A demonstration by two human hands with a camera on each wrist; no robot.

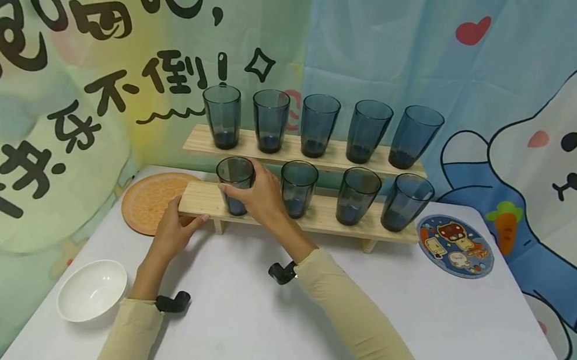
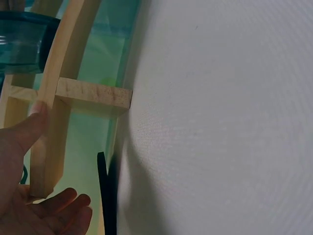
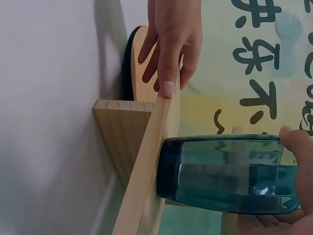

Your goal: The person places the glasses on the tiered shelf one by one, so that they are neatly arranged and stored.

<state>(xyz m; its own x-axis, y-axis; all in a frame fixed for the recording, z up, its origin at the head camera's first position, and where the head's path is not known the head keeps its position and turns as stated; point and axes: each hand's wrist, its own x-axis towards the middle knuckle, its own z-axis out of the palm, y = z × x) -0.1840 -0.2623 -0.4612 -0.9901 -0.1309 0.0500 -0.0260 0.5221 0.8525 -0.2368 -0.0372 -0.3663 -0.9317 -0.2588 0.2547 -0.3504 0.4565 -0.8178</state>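
My right hand (image 1: 265, 198) grips a dark blue-grey drinking glass (image 1: 235, 170) near its rim, thumb on one side and fingers round the other. The glass stands upright at the left of the lower tier of a wooden two-tier shelf (image 1: 197, 198). In the right wrist view its base meets the board. My left hand (image 1: 172, 231) holds the left end of that board, its thumb (image 2: 35, 122) against the front edge and the fingers beneath and beyond the end. Three matching glasses (image 1: 297, 190) stand further right on the lower tier.
Several like glasses (image 1: 318, 124) line the upper tier (image 1: 200, 138). An orange round mat (image 1: 140, 202) lies left of the shelf and a patterned blue mat (image 1: 454, 246) right of it. A white bowl (image 1: 92, 291) sits at the table's left edge. A printed curtain (image 1: 382, 37) hangs behind.
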